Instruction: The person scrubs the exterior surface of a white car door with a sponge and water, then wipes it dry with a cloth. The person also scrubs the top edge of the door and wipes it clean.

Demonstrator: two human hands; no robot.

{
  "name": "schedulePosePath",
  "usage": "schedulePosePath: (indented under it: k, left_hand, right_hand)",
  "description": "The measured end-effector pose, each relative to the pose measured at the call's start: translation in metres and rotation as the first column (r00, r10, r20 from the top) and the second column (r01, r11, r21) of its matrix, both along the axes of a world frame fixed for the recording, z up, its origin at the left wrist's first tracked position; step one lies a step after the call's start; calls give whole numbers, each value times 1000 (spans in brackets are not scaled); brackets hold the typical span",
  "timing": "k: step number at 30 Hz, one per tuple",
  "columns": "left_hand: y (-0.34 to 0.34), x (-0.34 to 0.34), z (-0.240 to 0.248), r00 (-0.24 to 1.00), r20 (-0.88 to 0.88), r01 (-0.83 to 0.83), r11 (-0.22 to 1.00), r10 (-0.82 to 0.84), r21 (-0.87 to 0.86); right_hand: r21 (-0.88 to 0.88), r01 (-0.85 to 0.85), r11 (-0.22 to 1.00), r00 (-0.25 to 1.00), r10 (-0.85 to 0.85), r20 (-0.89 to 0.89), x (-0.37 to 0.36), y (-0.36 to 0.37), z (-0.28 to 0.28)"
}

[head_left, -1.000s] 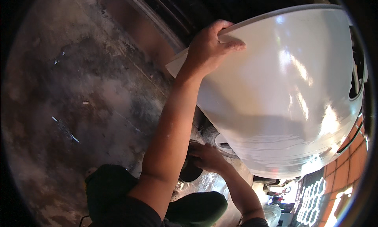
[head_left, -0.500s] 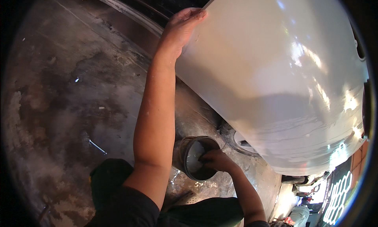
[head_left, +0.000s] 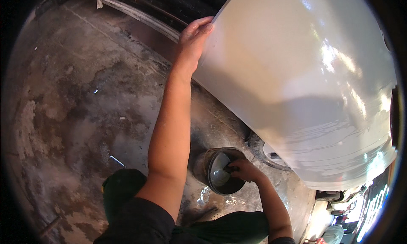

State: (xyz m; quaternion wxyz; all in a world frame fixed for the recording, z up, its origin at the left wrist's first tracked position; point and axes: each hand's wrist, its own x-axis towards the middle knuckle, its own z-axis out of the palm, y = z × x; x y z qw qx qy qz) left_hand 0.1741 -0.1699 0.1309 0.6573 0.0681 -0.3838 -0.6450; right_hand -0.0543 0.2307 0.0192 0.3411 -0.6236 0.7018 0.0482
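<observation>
My left hand [head_left: 194,42] is closed on the edge of a pale, glossy car door [head_left: 271,70], thumb on the outer face and fingers partly hidden behind it. Wet streaks run over the lower part of the door. Below it, a dark bucket [head_left: 210,159] with cloudy water stands on the floor. My right hand [head_left: 245,170] is at the bucket's mouth, its fingers pinched on a small dark thing that I cannot make out. Part of that thing shows against the water.
A car wheel [head_left: 271,154] lies behind the door's lower edge. The door sill [head_left: 140,14] runs across the upper left. The stained concrete floor [head_left: 85,129] carries a thin light stick [head_left: 117,161] and small scraps. Bright lamps [head_left: 373,214] glow at the lower right.
The whole view has shifted slightly, so things sit a little further right. My left hand still grips the door edge; my right hand stays at the bucket, the dark thing showing more.
</observation>
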Motion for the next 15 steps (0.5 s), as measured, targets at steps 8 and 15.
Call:
schedulePosePath:
  k: [8, 15]
  left_hand:
    - [33, -17, 12, 585, 306, -653, 660, 751, -371]
    - [36, -16, -5, 589, 304, -653, 663, 749, -366]
  right_hand:
    - [36, 23, 999, 1000, -22, -22, -3, 3, -7]
    - [110, 15, 994, 1000, -15, 6, -3, -3, -9]
